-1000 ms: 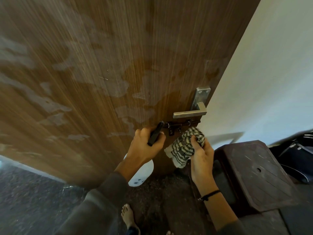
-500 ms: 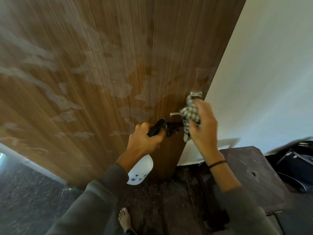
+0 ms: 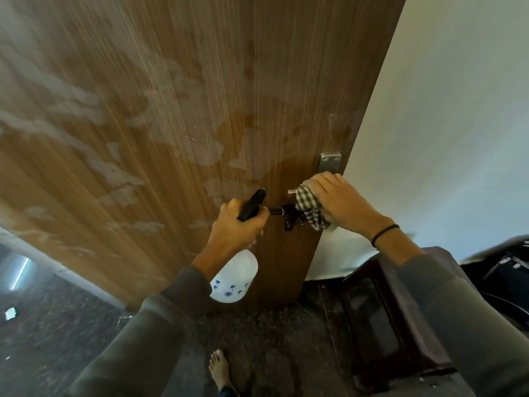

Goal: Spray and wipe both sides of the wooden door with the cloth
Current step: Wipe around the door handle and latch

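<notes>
The wooden door [image 3: 200, 96] stands right in front, with pale wet patches on it. The left hand [image 3: 240, 227] holds a white spray bottle [image 3: 234, 279], its fingers [image 3: 229, 209] curled round the black top. The right hand [image 3: 335, 199] grips the checked cloth [image 3: 309, 207] on the silver door handle [image 3: 329, 161], fingers close together and bent over it. A black bolt [image 3: 289, 216] sits just under the cloth. A dark stool [image 3: 386, 325] stands on the floor [image 3: 57, 325] nearby.
</notes>
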The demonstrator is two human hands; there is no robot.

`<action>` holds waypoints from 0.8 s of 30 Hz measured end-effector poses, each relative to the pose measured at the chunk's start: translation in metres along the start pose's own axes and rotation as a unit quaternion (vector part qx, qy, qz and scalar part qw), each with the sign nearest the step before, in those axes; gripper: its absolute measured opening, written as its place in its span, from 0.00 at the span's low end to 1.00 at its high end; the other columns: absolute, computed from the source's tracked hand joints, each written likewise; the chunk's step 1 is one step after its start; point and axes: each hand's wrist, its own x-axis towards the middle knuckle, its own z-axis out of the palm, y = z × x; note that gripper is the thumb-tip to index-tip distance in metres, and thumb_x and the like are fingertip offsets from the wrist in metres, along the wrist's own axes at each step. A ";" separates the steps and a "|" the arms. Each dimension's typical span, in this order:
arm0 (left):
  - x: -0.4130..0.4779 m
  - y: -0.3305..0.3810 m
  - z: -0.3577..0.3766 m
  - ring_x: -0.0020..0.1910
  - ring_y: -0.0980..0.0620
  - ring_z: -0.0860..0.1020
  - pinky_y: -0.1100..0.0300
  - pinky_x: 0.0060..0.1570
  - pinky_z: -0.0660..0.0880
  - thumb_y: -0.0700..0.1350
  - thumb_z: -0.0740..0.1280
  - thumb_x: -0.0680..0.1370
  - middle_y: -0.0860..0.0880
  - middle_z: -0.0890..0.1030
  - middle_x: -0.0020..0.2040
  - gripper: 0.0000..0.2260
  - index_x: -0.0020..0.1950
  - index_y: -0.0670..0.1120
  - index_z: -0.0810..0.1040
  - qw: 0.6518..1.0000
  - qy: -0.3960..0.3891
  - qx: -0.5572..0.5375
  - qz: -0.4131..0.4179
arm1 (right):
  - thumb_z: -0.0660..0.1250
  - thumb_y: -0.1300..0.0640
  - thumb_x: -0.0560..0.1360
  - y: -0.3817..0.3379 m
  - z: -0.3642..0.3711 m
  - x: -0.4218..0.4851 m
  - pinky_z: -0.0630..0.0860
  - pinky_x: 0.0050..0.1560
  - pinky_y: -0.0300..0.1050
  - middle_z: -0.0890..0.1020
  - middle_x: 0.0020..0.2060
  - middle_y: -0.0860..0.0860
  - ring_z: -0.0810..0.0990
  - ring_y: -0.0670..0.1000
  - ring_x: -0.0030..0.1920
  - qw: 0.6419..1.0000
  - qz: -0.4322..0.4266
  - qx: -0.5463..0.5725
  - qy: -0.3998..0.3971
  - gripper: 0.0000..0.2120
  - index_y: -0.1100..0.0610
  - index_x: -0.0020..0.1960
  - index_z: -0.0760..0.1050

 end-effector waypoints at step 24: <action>0.024 0.005 0.010 0.25 0.57 0.78 0.65 0.28 0.74 0.49 0.68 0.82 0.45 0.82 0.35 0.09 0.53 0.43 0.79 0.999 -0.018 0.031 0.028 | 0.62 0.74 0.70 -0.009 0.010 -0.036 0.62 0.74 0.37 0.76 0.67 0.57 0.69 0.55 0.70 0.962 0.129 0.194 0.139 0.30 0.62 0.71 0.74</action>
